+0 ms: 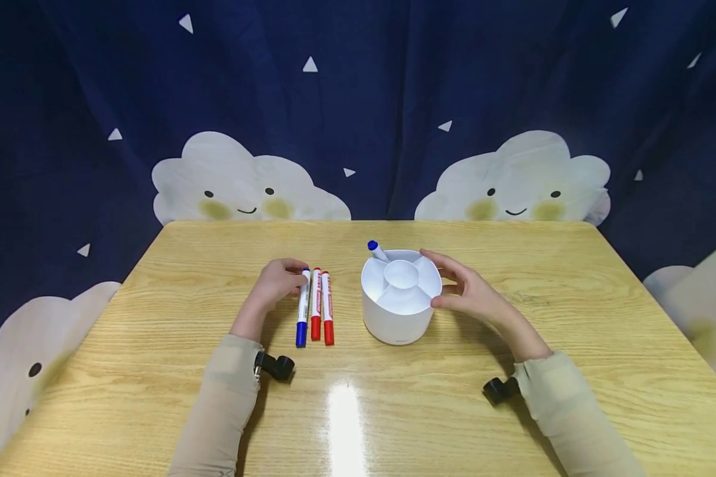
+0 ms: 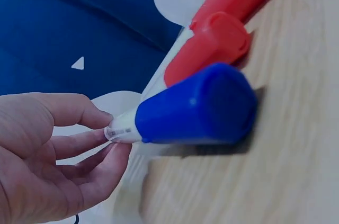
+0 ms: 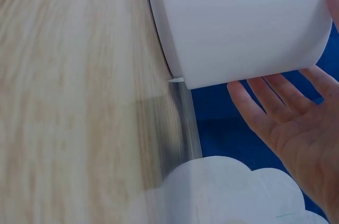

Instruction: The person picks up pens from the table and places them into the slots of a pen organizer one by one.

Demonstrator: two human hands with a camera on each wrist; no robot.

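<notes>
Near the front of the wooden table [image 1: 513,265], three markers lie side by side, one blue-capped marker [image 1: 302,308] and two red-capped markers [image 1: 322,306]. The left hand [image 1: 277,281] pinches the far end of the blue-capped one between thumb and fingertips. Just right of them stands the white pen holder [image 1: 398,295], its side cupped by the spread right hand [image 1: 468,288]. Another blue marker [image 1: 377,251] stands in its far-left compartment.

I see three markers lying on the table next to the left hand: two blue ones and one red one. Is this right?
Not quite. The three markers lie by the left hand, but the colours are swapped: one blue marker and two red markers. The head view shows this, and the left wrist view confirms it.
</notes>
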